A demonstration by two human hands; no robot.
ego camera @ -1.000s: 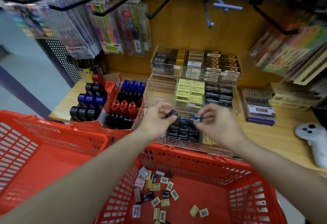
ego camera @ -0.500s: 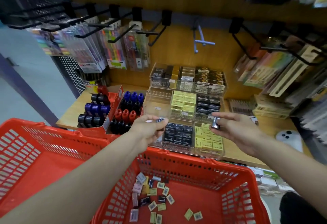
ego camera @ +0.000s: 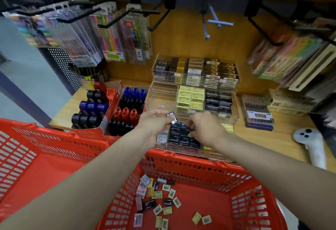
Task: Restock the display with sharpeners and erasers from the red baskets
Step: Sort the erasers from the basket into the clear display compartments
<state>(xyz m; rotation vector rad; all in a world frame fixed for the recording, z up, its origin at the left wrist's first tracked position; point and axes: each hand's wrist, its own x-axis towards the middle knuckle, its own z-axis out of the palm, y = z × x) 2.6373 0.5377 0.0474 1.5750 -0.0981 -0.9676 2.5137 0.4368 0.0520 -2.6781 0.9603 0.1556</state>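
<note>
Head view, looking down past two bare forearms. Nearest, at 6 o'clock, a red basket (ego camera: 236, 189) holds a loose scatter of small wrapped erasers (ego camera: 160, 200), yellow, black and pale, mostly toward its left side; about two dozen are not yet shelved. A second red basket (ego camera: 36, 157) sits at 8 o'clock; its visible floor shows no stock.

Beyond the basket rim, at the centre, a clear tiered tray (ego camera: 234, 113) stands on a wooden shelf. The left hand (ego camera: 154, 124) pinches a small black wrapped eraser (ego camera: 171, 118) between thumb and fingertips, raised just above the tray's front row. The right hand (ego camera: 203, 129) reaches down into that front row, fingers curled onto the black erasers (ego camera: 181, 137) there; I cannot tell whether it holds one or only presses them in place. The front row's black section looks nearly full, the middle row holds yellow and black stock with an empty left compartment, and the back row is filled.

At 10 o'clock, red cartons of sharpeners (ego camera: 125, 113), blue, red and black, look well stocked. So the job seems partly done, with erasers the main remainder.

Compared with half a second ago, the right hand has come in from the tray's right side, where it held a dark eraser aloft, down to the front row. The left hand stays near the tray's left front, and its eraser is now plainly in view.

At 3 o'clock lies a white controller (ego camera: 311, 138). Pen packs (ego camera: 109, 38) hang at 11 o'clock.
</note>
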